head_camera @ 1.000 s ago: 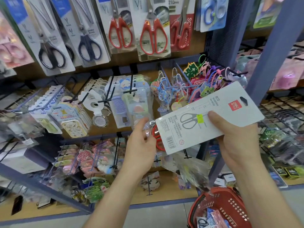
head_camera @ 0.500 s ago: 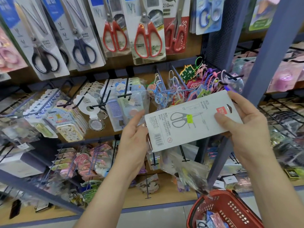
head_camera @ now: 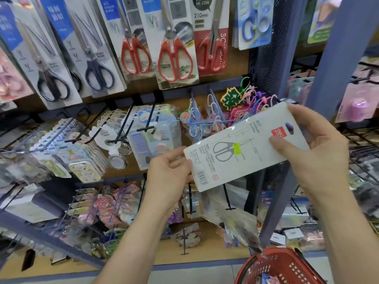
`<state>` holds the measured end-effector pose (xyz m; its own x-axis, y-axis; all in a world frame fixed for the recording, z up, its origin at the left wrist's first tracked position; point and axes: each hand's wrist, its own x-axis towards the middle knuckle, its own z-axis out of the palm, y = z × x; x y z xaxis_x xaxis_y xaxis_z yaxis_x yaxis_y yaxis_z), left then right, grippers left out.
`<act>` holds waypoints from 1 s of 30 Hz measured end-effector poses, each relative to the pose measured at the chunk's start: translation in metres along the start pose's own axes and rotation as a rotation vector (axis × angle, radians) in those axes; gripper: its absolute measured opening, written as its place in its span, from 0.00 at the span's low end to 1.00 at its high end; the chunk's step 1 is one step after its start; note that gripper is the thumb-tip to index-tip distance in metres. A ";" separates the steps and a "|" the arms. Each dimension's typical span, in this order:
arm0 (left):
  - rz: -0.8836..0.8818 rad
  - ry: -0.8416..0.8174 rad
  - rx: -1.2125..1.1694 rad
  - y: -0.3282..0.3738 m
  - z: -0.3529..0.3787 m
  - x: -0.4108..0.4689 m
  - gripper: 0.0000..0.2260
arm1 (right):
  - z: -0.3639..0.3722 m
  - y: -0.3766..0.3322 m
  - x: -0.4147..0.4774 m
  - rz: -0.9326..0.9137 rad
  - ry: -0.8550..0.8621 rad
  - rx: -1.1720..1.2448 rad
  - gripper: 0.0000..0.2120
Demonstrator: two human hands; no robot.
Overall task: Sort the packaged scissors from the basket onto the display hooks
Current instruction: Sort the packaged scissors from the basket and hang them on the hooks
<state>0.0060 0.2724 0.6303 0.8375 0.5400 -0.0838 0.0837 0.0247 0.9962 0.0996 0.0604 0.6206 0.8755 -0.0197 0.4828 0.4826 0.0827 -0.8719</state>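
Packaged scissors (head_camera: 176,58) hung in a row across the far top, likely marking where the next one belongs. Red basket (head_camera: 287,269) low at near right, within reach for further picks. White pack (head_camera: 242,148) held in mid-air right of centre, printed back up, tilted as if for reading. Left hand (head_camera: 168,175) pinching its left edge; right hand (head_camera: 315,156) gripping the right end, thumb beside the hang hole (head_camera: 289,128), uncovered, ready for a hook.

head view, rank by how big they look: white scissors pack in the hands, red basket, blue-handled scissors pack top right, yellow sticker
1. white scissors pack, also nearest the camera
2-3. red basket and blue-handled scissors pack: both cut off by the frame, alike, not ranked
4. yellow sticker on the white pack
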 end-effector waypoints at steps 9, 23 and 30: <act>0.082 0.024 -0.188 0.027 0.010 -0.007 0.09 | 0.014 -0.007 0.027 0.218 -0.037 0.136 0.30; 1.552 -0.103 0.904 0.015 -0.006 0.007 0.03 | 0.082 -0.042 0.042 0.380 -0.126 0.511 0.15; 1.246 -0.121 0.633 0.078 -0.028 0.035 0.12 | 0.108 -0.045 0.057 0.269 -0.151 0.380 0.16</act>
<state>0.0272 0.3169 0.7061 0.5790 -0.1494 0.8015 -0.5404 -0.8064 0.2400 0.1256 0.1633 0.6967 0.9415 0.1947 0.2752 0.1725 0.4231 -0.8895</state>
